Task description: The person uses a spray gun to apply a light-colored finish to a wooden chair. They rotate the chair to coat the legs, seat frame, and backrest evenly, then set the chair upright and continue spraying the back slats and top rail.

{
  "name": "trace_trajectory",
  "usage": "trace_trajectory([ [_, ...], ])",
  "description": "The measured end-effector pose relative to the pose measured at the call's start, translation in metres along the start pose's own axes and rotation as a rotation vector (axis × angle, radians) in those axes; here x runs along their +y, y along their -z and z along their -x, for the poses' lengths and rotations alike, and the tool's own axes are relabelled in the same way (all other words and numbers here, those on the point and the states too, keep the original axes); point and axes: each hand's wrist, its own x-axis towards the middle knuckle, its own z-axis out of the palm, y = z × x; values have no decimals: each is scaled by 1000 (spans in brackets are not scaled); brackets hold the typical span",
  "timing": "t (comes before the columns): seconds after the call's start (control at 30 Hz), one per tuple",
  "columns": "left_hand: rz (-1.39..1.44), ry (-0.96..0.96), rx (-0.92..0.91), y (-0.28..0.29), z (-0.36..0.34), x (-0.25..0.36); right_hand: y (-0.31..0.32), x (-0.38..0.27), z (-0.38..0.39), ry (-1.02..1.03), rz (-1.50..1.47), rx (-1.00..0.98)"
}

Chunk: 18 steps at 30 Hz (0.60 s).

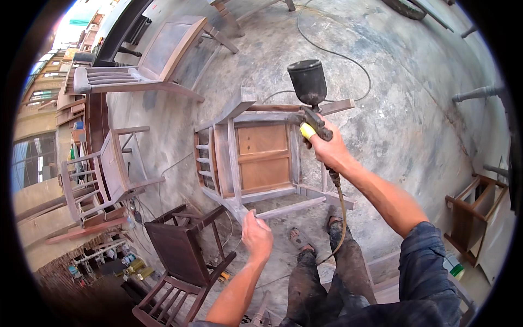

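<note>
My right hand (329, 147) is closed round a spray gun (316, 121), whose black paint cup (306, 79) stands on top. A yellow wrap shows on a finger of that hand. From the gun's lower end a hose (342, 212) drops toward my legs. Ahead of me a wooden chair (263, 192) lies tipped over, its brown underside panel facing up and its frame coated greyish. My left hand (256, 235) has its fingers curled at the near corner of this chair, gripping the frame there; the fingertips are partly hidden.
A dark brown chair (177, 253) stands close by my left forearm. Two greyish chairs, one nearer (117, 166) and one farther (163, 57), are at the left. A thin hose (366, 73) loops across the concrete floor (414, 141). At the right sits a small wooden frame (473, 210).
</note>
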Motion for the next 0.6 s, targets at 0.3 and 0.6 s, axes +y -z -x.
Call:
trace_trajectory([
  [0.3,18,-7,10,-1,-1,0,15,-4,-25,-30,113,10],
  [0.6,12,40,-10,-3,-2,-3,77,31,-11,-201,138,184],
])
